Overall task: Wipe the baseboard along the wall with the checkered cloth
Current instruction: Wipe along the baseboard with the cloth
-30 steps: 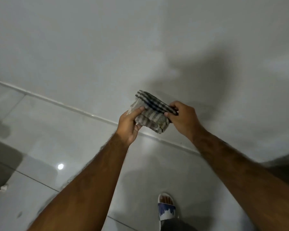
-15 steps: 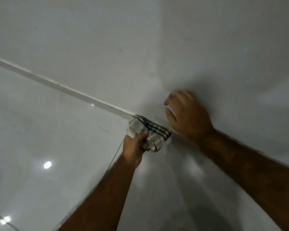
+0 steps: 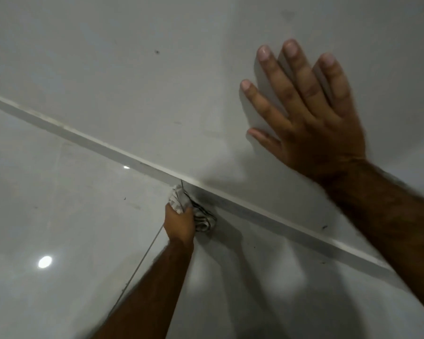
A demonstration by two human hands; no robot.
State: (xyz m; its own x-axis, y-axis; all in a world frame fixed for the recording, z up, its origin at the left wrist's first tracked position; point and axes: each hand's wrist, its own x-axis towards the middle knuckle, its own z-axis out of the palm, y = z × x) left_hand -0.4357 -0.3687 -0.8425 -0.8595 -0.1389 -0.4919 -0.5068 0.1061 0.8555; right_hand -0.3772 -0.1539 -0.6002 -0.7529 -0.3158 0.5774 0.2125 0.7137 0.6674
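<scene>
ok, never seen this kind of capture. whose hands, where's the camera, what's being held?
There is no robot here: a person wears one wide-angle camera on the head, looking forward and down at their own bare hands. The left hand grips a bunched checkered cloth and holds it low at the baseboard, the pale strip where the wall meets the glossy tiled floor. The right hand holds nothing; it lies flat with fingers spread on the wall, apparently for support. A bright spot on the floor is a reflected light.
</scene>
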